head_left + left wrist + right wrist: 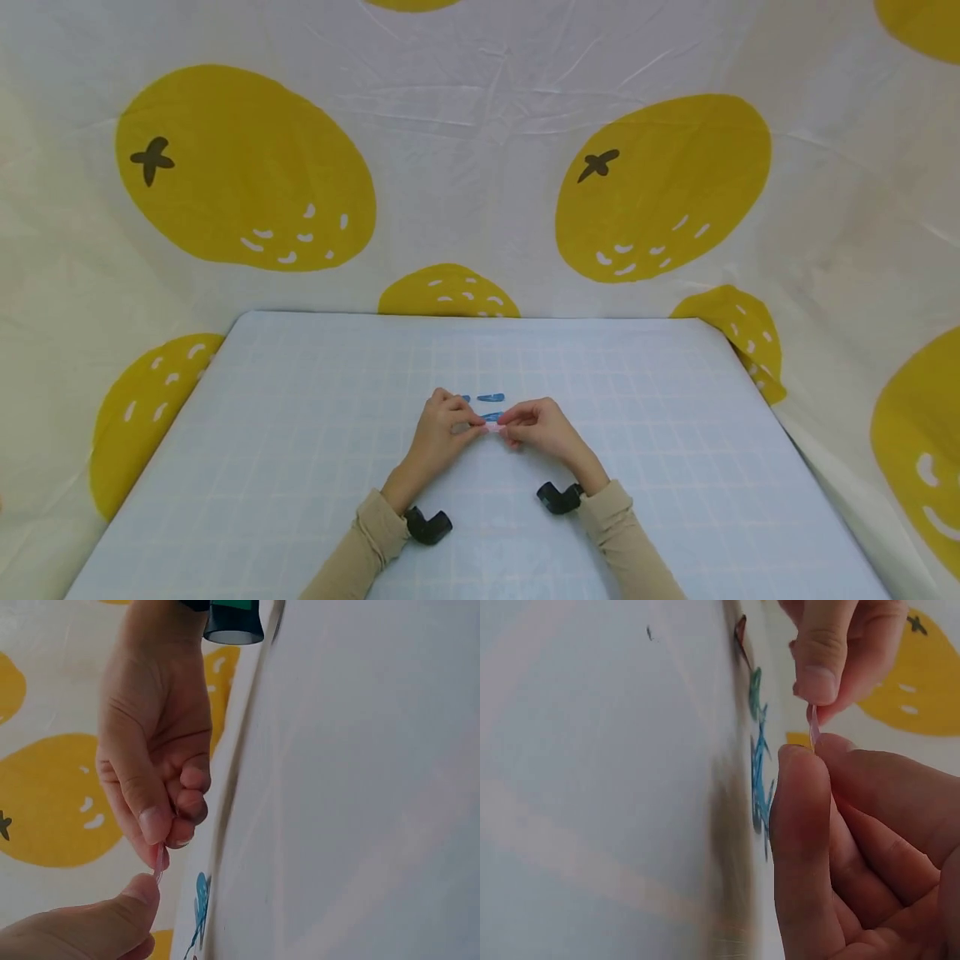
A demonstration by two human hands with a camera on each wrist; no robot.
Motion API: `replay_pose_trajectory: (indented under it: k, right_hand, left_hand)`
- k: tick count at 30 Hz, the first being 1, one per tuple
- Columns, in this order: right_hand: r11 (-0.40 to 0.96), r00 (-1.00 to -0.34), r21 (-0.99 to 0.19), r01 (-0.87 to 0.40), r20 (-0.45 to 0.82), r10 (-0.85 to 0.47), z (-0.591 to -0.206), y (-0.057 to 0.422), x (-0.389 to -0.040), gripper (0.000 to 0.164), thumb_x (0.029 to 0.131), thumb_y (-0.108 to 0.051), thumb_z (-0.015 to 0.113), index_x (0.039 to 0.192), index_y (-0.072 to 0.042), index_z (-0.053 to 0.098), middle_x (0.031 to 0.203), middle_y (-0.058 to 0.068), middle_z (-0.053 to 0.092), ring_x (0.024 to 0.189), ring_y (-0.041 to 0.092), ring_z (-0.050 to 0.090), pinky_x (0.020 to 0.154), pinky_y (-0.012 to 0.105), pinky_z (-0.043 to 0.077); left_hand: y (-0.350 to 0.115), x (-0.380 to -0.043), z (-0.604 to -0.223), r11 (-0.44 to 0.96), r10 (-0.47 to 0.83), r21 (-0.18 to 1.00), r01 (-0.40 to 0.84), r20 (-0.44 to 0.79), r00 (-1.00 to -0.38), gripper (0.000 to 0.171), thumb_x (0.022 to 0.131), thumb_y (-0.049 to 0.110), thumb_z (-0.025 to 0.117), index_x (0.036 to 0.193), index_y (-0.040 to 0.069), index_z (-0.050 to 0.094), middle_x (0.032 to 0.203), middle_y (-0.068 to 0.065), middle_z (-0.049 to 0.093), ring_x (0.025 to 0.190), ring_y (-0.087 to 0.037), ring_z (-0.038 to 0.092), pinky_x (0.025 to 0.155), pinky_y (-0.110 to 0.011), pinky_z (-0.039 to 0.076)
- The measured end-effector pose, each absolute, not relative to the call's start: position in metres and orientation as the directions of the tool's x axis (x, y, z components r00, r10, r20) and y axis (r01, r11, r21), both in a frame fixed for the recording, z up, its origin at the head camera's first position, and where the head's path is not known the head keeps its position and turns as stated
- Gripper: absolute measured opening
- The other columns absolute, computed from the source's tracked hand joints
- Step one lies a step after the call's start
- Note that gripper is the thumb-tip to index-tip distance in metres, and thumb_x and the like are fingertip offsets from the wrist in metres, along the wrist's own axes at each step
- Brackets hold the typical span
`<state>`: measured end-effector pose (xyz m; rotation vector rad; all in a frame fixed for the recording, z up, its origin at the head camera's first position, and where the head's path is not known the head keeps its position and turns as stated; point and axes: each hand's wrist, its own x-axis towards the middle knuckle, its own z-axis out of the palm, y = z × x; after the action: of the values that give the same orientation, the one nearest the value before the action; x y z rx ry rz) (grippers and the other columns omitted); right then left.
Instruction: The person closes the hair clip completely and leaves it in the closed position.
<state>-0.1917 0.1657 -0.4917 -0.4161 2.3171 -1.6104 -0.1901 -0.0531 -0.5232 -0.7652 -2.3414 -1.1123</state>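
Note:
A small pink hair clip [492, 427] is stretched between both hands above the table. My left hand [442, 429] pinches its left end between thumb and forefinger. The right end is pinched by my right hand [543, 427], also with thumb and forefinger. Fingertips cover most of the clip; in the right wrist view only a thin pink strip of the hair clip [814, 724] shows. Just beyond it lies one blue snap hair clip [491, 416], with another blue clip [491, 397] farther back. A third blue clip [466, 398] is partly hidden behind my left hand.
The table [300, 467] has a pale blue gridded cover. A reddish-brown item [740, 630] appears on it in the right wrist view, near a teal clip [755, 694]. Behind hangs a white cloth [465, 183] with yellow fruit prints. Black devices [428, 527] are worn at both wrists.

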Motion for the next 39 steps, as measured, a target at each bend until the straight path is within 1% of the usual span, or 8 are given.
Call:
replay_pose_trajectory:
  k: [4, 6, 9, 13, 16, 20, 25, 39]
  right_hand:
    - [0.396, -0.92, -0.912, -0.104, -0.063, -0.388, -0.503, 0.167, -0.195, 0.012, 0.089, -0.008, 0.073, 0.098, -0.001, 0.075, 0.081, 0.01, 0.072, 0.062, 0.017, 0.061, 0.059, 0.027, 0.051]
    - [0.433, -0.922, -0.893, -0.124, -0.058, -0.383, -0.505, 0.168, -0.195, 0.01, 0.088, -0.011, 0.074, 0.096, -0.006, 0.077, 0.079, 0.005, 0.072, 0.062, 0.012, 0.058, 0.059, 0.026, 0.049]
    - [0.479, -0.919, -0.863, -0.158, -0.049, -0.392, -0.506, 0.168, -0.194, 0.009, 0.088, -0.011, 0.072, 0.094, -0.01, 0.078, 0.076, 0.0, 0.07, 0.062, 0.009, 0.056, 0.059, 0.024, 0.047]
    - [0.492, -0.914, -0.854, -0.171, -0.05, -0.403, -0.505, 0.167, -0.193, 0.009, 0.088, -0.01, 0.071, 0.093, -0.01, 0.078, 0.066, -0.002, 0.064, 0.056, 0.007, 0.052, 0.055, 0.023, 0.043]
    - [0.504, -0.917, -0.847, -0.165, -0.056, -0.394, -0.506, 0.166, -0.193, 0.007, 0.088, -0.012, 0.072, 0.093, -0.011, 0.078, 0.058, -0.002, 0.057, 0.051, 0.007, 0.046, 0.052, 0.022, 0.039]
    - [0.523, -0.926, -0.836, -0.167, -0.049, -0.374, -0.51, 0.165, -0.194, 0.006, 0.087, -0.015, 0.075, 0.092, -0.012, 0.078, 0.053, -0.003, 0.052, 0.047, 0.007, 0.043, 0.049, 0.022, 0.035]
    - [0.533, -0.935, -0.83, -0.162, -0.044, -0.352, -0.512, 0.164, -0.194, 0.006, 0.086, -0.016, 0.077, 0.092, -0.013, 0.078, 0.053, -0.003, 0.05, 0.046, 0.007, 0.041, 0.048, 0.022, 0.033]
    - [0.536, -0.943, -0.829, -0.158, -0.034, -0.33, -0.51, 0.165, -0.192, 0.009, 0.081, -0.012, 0.081, 0.089, -0.012, 0.078, 0.058, -0.002, 0.055, 0.05, 0.007, 0.045, 0.049, 0.023, 0.036]
  left_hand:
    - [-0.054, -0.19, -0.528, 0.552, 0.309, 0.511, 0.659, 0.608, -0.731, 0.01, 0.072, 0.017, 0.09, 0.075, 0.015, 0.08, 0.078, 0.007, 0.058, 0.086, -0.019, 0.042, 0.076, -0.039, 0.032]
    - [-0.054, -0.189, -0.529, 0.562, 0.318, 0.497, 0.661, 0.608, -0.728, 0.01, 0.072, 0.017, 0.089, 0.075, 0.016, 0.08, 0.079, 0.007, 0.055, 0.087, -0.02, 0.04, 0.076, -0.04, 0.028]
    - [-0.054, -0.188, -0.53, 0.573, 0.332, 0.485, 0.661, 0.6, -0.728, 0.01, 0.073, 0.018, 0.089, 0.074, 0.017, 0.08, 0.079, 0.008, 0.053, 0.088, -0.019, 0.039, 0.075, -0.04, 0.026]
    - [-0.053, -0.186, -0.531, 0.586, 0.353, 0.47, 0.66, 0.586, -0.73, 0.009, 0.074, 0.017, 0.088, 0.074, 0.017, 0.08, 0.078, 0.009, 0.051, 0.089, -0.02, 0.039, 0.076, -0.04, 0.026]
    - [-0.052, -0.186, -0.532, 0.602, 0.366, 0.453, 0.658, 0.576, -0.731, 0.009, 0.075, 0.017, 0.088, 0.074, 0.017, 0.08, 0.079, 0.009, 0.051, 0.09, -0.022, 0.04, 0.076, -0.041, 0.026]
    - [-0.051, -0.186, -0.533, 0.616, 0.37, 0.443, 0.652, 0.568, -0.735, 0.009, 0.074, 0.016, 0.088, 0.074, 0.016, 0.079, 0.079, 0.009, 0.051, 0.092, -0.022, 0.04, 0.076, -0.041, 0.025]
    - [-0.05, -0.186, -0.534, 0.619, 0.366, 0.444, 0.648, 0.567, -0.738, 0.009, 0.074, 0.016, 0.089, 0.075, 0.016, 0.079, 0.079, 0.009, 0.051, 0.091, -0.022, 0.04, 0.076, -0.04, 0.025]
    - [-0.05, -0.187, -0.535, 0.617, 0.367, 0.45, 0.646, 0.561, -0.742, 0.009, 0.075, 0.017, 0.088, 0.076, 0.015, 0.079, 0.079, 0.009, 0.052, 0.094, -0.023, 0.04, 0.076, -0.041, 0.026]
